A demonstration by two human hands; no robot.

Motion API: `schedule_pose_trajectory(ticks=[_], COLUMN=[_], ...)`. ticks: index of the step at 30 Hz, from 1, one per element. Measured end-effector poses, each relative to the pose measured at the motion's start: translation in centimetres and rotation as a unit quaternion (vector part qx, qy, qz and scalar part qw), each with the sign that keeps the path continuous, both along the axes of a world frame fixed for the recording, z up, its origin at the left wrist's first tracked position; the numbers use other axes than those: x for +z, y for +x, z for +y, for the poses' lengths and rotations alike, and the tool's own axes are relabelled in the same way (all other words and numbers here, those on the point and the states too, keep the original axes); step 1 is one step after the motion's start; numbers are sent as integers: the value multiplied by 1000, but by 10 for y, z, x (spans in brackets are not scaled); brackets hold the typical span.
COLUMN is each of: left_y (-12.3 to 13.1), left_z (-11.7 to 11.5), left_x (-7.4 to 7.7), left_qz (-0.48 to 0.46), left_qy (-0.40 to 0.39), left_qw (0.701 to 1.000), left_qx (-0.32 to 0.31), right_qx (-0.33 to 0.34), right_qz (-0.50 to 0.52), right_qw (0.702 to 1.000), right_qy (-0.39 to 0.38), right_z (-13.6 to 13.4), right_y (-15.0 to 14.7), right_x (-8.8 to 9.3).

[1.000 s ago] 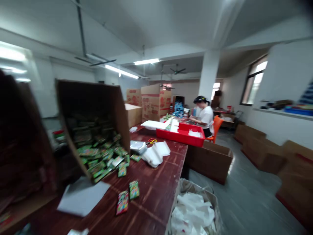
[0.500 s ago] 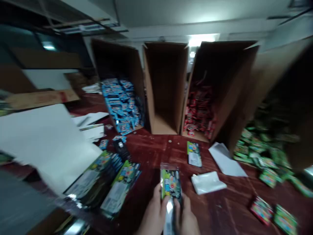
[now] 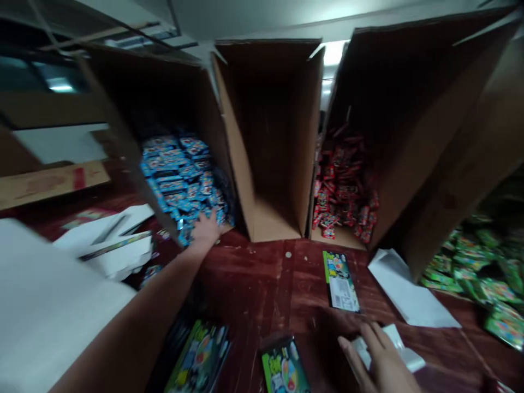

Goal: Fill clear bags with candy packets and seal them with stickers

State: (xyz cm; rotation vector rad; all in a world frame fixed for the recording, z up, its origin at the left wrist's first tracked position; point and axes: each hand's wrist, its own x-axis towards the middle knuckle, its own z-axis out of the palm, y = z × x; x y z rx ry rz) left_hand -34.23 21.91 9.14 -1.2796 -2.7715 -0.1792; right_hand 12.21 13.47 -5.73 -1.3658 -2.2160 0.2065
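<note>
My left hand [image 3: 206,229] reaches forward to the left carton, its fingers spread at the front of a heap of blue packets [image 3: 176,174]. No packet is visibly gripped there. At the lower right, my right hand [image 3: 379,355] lies over a folded white sheet [image 3: 395,338], thumb and fingers apart. A green-and-black printed pack [image 3: 285,368] lies on the table between my arms. Another such pack [image 3: 341,281] rests farther back, to its right. Beside my left forearm is a stack of similar packs [image 3: 198,357], partly cut off by the frame.
An open carton [image 3: 276,218] stands in the middle. Red packets [image 3: 344,191] fill part of the carton to its right, and green packets [image 3: 470,262] lie at the far right. White paper [image 3: 413,295] lies before them. A large white sheet [image 3: 49,322] covers the left side.
Both hands have let go of the printed pack, which now lies on the table. My left hand has moved forward to the blue packets, my right hand rightward to the white sheet.
</note>
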Motion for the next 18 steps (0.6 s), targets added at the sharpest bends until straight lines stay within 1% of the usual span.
schedule_pose_trajectory(ticks=[2, 4, 5, 7, 9, 10, 11, 13, 15, 18], left_y=[-26, -46, -53, -65, -76, -81, -85, -90, -93, -100], left_z=[19, 29, 31, 34, 38, 39, 41, 42, 42, 38], left_x=[-17, -35, -44, -60, -70, -73, -75, -75, -73, -65], left_qz=[8, 15, 18, 22, 24, 26, 28, 32, 34, 40], left_qy=[-9, -16, -18, -19, -19, -19, -22, -35, -55, -80], left_qw=[1000, 1000, 1000, 1000, 999, 999, 999, 999, 997, 993], left_qx=[3, -2, -6, -10, -14, -14, -16, -23, -40, -78], right_qx=[-14, -11, -9, -8, -16, -32, -42, -57, -73, -89], right_qz=[-7, -17, -22, -31, -51, -64, -73, -78, -77, -72], right_qw=[1000, 999, 999, 999, 998, 995, 993, 990, 987, 985], right_qy=[25, 28, 28, 19, -29, -67, -88, -104, -117, -130], right_z=[43, 95, 124, 185, 239, 260, 277, 299, 308, 309], right_y=[14, 21, 19, 3, -27, -45, -61, -86, -99, -102], right_x=[15, 26, 29, 32, 32, 33, 34, 35, 36, 37])
